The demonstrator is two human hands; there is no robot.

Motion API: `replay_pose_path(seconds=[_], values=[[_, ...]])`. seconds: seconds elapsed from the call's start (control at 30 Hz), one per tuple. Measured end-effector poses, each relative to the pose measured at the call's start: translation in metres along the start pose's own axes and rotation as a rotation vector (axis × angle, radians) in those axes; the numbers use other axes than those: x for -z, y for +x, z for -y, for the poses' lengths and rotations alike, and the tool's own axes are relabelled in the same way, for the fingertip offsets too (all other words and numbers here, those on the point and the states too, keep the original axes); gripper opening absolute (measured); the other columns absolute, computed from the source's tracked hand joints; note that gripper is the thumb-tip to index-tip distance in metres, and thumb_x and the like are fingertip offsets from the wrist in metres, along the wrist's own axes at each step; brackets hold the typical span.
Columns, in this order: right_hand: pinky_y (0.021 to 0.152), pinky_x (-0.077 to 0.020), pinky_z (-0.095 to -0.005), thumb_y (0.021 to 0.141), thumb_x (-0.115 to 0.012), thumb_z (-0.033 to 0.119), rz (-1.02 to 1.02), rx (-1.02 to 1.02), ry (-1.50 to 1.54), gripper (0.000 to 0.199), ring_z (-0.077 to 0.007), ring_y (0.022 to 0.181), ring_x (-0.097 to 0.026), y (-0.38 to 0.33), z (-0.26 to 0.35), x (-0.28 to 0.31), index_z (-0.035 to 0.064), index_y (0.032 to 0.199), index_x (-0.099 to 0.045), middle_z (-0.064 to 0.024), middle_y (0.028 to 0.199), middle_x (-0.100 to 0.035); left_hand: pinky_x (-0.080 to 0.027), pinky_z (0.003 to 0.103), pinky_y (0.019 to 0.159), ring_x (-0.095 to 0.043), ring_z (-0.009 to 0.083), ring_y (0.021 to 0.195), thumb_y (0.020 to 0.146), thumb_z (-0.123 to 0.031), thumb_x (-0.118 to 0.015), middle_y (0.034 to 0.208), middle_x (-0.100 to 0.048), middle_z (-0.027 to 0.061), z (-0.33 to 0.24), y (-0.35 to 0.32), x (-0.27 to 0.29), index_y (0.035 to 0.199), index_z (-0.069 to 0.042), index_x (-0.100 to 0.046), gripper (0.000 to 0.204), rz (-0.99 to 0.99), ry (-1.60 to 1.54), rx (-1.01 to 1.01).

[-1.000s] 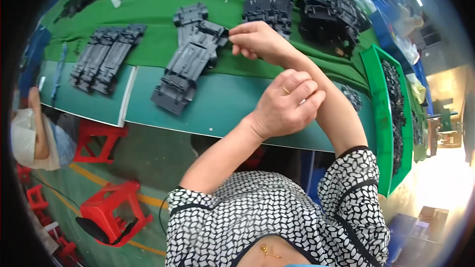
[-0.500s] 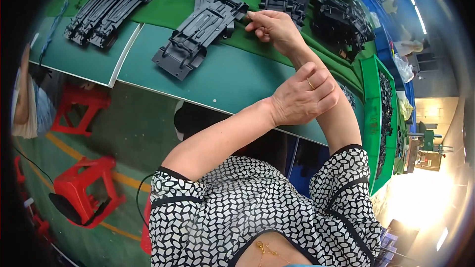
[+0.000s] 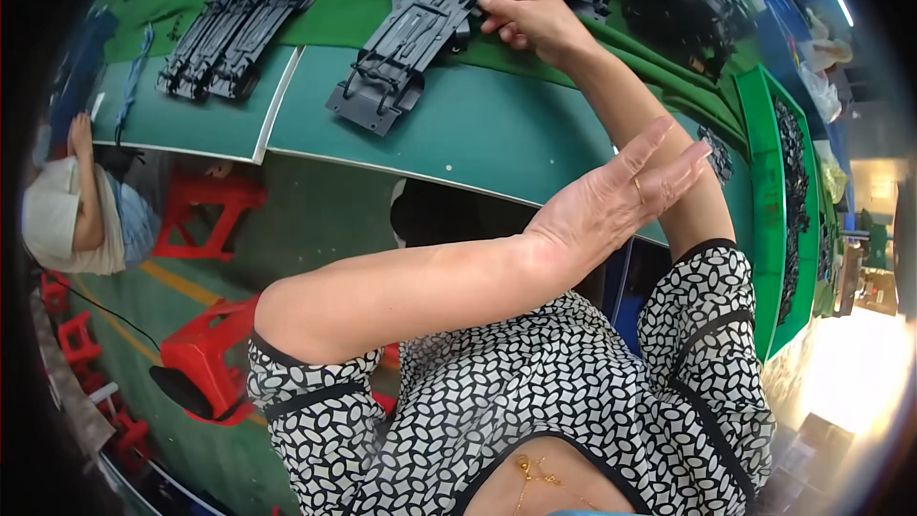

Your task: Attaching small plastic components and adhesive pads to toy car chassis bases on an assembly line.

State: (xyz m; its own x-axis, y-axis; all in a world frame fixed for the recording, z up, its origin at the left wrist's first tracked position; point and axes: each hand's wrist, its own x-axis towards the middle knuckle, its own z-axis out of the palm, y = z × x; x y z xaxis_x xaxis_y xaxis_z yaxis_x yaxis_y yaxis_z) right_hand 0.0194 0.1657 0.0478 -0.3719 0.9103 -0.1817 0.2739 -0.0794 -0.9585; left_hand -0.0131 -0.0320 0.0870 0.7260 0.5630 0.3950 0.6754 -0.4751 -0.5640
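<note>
**Two hands, one on a black chassis**

Two work mats [image 3: 535,143], teal and flat, cover the near edge of a green bench [image 3: 353,10]. A green bin [image 3: 764,220] of small black parts runs along the right side. Red stools [image 3: 205,215] stand on the floor to the near left.

On the right-hand mat lies a long black chassis [image 3: 406,53], angled so its far end points right. The right hand [image 3: 535,19] reaches to that far end, fingertips pinched on the chassis corner, the rest of the part stretching left and nearer from the grip. The left hand [image 3: 611,201] hangs flat and spread above the mat's near edge, holding nothing, well apart from the chassis.

More chassis [image 3: 234,33] lie side by side at the far left, and stacked black parts [image 3: 669,0] at the far right.
</note>
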Motion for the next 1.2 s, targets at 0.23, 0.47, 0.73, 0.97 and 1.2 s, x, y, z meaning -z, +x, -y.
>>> replay_pose_path(seconds=[0.23,0.47,0.73,0.97,1.2], values=[[0.044,-0.0403,-0.0207,0.084,-0.062,0.015,-0.005,-0.006,0.128,0.017,-0.0083,0.054,-0.052,0.003,-0.003,-0.004,-0.0023,0.084,-0.064,-0.0064,0.072,-0.065,-0.008,0.055,0.113,-0.011,0.0257,0.138,0.086,-0.025,-0.042,0.147,-0.024,0.0077,-0.001,-0.003,0.006,0.140,-0.010,-0.032,0.057,-0.011,-0.074,-0.035],[0.047,-0.0354,-0.0176,0.086,-0.059,0.012,-0.026,0.022,0.320,0.012,-0.0044,0.057,-0.049,-0.046,0.013,0.014,0.0001,0.084,-0.061,-0.0034,0.071,-0.061,-0.038,0.043,0.099,-0.052,0.0284,0.112,0.081,-0.020,-0.060,0.115,-0.057,0.0131,-0.031,-0.068,0.009,0.118,-0.005,-0.054,0.041,0.017,-1.506,-0.092],[0.044,-0.0340,-0.0149,0.087,-0.061,0.017,0.130,-0.019,0.326,0.016,-0.0022,0.052,-0.047,-0.123,0.001,0.062,0.0032,0.079,-0.060,-0.0001,0.067,-0.059,-0.043,0.046,0.095,-0.051,0.0319,0.114,0.096,-0.044,-0.031,0.122,-0.053,0.0194,-0.047,-0.142,-0.028,0.130,0.000,-0.043,0.057,-0.122,-3.005,1.268],[0.047,-0.0371,-0.0162,0.086,-0.063,0.020,0.163,-0.079,0.209,0.016,-0.0023,0.053,-0.049,-0.161,-0.023,0.059,0.0039,0.082,-0.064,0.0006,0.066,-0.061,-0.040,0.059,0.094,-0.038,0.0444,0.124,0.087,-0.069,-0.014,0.142,-0.027,0.0251,-0.050,-0.082,-0.022,0.144,-0.005,-0.017,0.086,-0.096,-3.473,0.838],[0.049,-0.0381,-0.0160,0.087,-0.060,0.019,-0.047,-0.060,0.119,0.021,-0.0025,0.056,-0.051,-0.203,-0.037,0.068,0.0007,0.096,-0.065,-0.0003,0.069,-0.062,-0.049,0.048,0.087,-0.056,0.0363,0.105,0.081,-0.076,-0.021,0.131,-0.042,0.0245,-0.073,-0.078,-0.020,0.137,0.002,-0.029,0.097,0.087,-3.477,0.897]])
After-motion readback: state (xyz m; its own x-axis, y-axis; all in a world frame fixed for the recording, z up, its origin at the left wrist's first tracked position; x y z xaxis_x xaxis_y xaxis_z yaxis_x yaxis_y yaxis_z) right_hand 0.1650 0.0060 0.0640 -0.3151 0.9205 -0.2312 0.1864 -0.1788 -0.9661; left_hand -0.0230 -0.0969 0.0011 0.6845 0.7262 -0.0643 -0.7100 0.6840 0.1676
